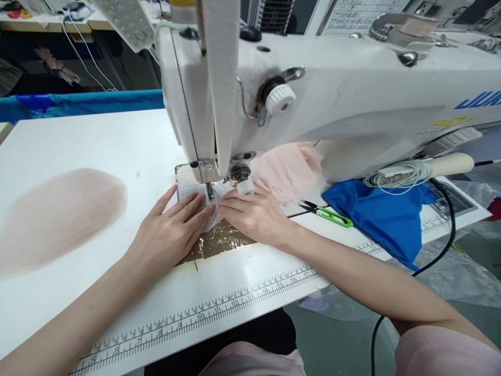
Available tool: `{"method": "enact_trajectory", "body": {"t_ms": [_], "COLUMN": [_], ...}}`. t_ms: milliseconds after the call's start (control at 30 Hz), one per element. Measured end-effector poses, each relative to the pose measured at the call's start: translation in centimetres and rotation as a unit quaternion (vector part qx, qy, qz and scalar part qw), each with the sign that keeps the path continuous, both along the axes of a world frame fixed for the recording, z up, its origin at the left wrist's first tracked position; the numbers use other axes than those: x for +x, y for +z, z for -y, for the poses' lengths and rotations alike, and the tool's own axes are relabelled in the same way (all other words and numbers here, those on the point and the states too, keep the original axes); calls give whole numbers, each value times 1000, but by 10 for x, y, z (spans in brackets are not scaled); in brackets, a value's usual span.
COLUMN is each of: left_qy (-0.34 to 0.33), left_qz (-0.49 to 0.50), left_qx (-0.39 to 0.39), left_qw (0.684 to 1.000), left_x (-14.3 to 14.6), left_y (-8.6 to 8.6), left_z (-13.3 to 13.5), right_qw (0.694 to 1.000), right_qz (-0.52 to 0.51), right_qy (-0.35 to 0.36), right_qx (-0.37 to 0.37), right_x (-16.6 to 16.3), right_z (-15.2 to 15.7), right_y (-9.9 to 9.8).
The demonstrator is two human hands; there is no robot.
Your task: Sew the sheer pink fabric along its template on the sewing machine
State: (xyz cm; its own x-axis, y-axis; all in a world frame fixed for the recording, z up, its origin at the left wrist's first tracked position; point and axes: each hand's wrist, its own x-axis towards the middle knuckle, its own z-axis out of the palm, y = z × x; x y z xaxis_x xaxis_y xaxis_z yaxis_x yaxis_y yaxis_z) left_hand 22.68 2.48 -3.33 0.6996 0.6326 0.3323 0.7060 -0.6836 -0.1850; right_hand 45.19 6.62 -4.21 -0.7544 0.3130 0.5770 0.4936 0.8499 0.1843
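My left hand [166, 227] lies flat, fingers spread, on the bed of a white sewing machine [332, 99], just left of the presser foot [210, 192]. On the other side of the foot, my right hand [256, 215] has its fingers together, gripping the edge of a thin sheer fabric [212, 223]. This fabric runs between the two hands below the needle area, and the fingers partly hide it. Brown, shiny tape [223, 243] covers the bed in front of the hands. Behind my right hand, pale pink sheer cloth [291, 169] lies bunched beneath the machine arm.
Green-handled thread snips [332, 215] lie right of my right hand. Beyond them are a blue cloth [376, 219] and a coiled pale cord [399, 175]. A printed ruler [203, 316] follows the table's front edge. At left is a blurred pinkish oval patch [66, 214].
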Motion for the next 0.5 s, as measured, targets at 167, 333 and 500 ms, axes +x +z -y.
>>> {"method": "enact_trajectory", "body": {"t_ms": [167,333,500], "left_qy": [-6,-27,-24], "left_qz": [5,25,34], "left_qx": [28,24,-6], "left_qw": [1000,999,999], "left_x": [-2,-1,-1], "left_y": [-1,0,3], "left_z": [-4,2,3], "right_qw": [1000,1000,1000], "right_qz": [0,1,-4], "right_qy": [-6,-1,-3], "right_qx": [-4,-18,-6], "right_x": [-2,-1,-1], "right_z": [-3,-2,-1], "right_y": [0,-1,0]}}
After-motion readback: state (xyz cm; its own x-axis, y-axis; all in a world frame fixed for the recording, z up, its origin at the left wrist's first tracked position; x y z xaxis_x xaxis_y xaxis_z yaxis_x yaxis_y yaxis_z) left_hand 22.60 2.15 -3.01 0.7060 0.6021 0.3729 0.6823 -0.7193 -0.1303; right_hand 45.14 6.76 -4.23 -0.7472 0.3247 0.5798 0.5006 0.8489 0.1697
